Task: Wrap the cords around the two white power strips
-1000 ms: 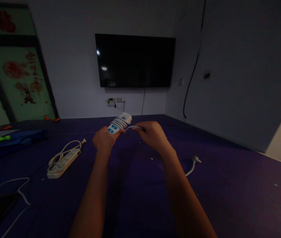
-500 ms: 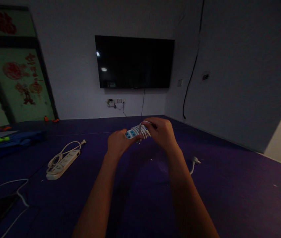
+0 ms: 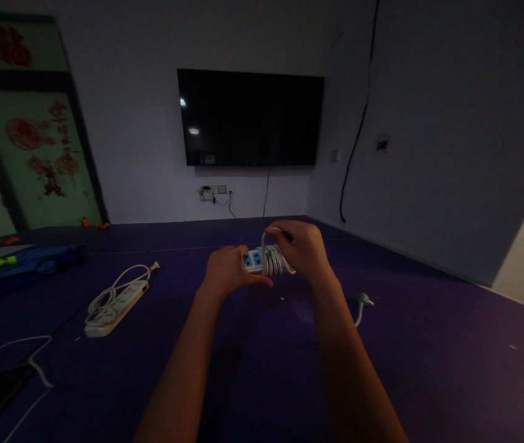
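"What's changed?"
"The right hand, grip closed on the round white cord, has drawn nearer the left hand; likely laying another turn."
"And the white plastic blue-socketed power strip?"
"Frame centre, in the left hand's closed grip."

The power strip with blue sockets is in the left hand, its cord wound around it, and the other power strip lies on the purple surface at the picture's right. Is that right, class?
Not quite: the head view shows the other power strip lying at the picture's left, on the purple surface. The left hand holds the power strip with blue sockets, its cord wound around it.
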Available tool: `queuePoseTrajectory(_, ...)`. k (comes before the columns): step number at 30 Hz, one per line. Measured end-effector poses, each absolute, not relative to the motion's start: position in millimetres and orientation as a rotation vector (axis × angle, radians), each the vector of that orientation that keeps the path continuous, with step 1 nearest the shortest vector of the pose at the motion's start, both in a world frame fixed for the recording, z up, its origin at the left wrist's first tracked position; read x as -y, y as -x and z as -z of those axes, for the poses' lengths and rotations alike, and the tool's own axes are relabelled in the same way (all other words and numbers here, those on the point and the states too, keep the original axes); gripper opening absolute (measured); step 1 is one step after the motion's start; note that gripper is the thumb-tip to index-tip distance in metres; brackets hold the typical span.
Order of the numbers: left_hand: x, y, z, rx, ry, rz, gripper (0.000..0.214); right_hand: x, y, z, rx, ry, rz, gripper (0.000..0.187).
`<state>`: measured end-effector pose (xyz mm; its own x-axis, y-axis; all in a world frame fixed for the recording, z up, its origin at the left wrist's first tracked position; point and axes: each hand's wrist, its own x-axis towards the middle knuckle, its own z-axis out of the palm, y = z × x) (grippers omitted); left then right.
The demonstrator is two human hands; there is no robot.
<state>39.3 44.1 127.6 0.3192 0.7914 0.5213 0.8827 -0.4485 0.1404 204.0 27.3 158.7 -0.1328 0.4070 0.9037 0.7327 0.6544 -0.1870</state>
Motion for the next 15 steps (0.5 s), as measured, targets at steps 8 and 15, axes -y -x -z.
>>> queuePoseTrajectory(8,-20.0,-40.7,-144.7,1.293,2.628,0.77,0.062,-24.4,-237.4,-157.9,1.718,0.854,-0.056,0.021)
queuePoseTrajectory(15,0.1,-40.7,-154.1,1.228,2.779,0.733,0.057,-39.0,-256.7,-142.3,1.785,0.787,-0.613,0.033)
